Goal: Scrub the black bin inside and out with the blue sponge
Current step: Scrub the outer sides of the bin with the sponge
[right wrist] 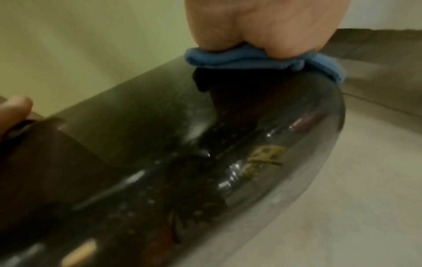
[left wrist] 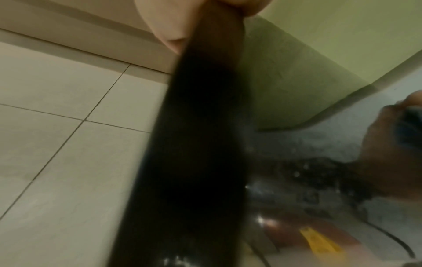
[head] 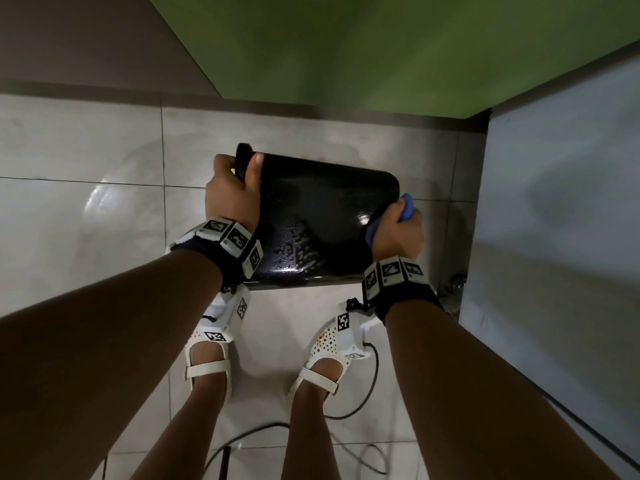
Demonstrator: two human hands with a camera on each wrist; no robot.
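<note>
The black bin [head: 322, 216] lies on its side above the tiled floor, glossy and wet with droplets on its wall [right wrist: 160, 162]. My left hand [head: 232, 192] grips its rim at the left end, thumb over the outer wall; in the left wrist view the dark rim [left wrist: 194, 144] runs down from my fingers. My right hand [head: 398, 230] holds the blue sponge [head: 406, 207] against the bin's right end. The right wrist view has the sponge [right wrist: 251, 58] squeezed under my fingers on the bin's curved edge.
Pale floor tiles [head: 86, 202] surround the bin. A green wall [head: 346, 57] stands behind and a grey-white panel [head: 554, 202] rises at the right. My feet in white sandals [head: 207, 355] stand below the bin, with black cables [head: 367, 393] beside them.
</note>
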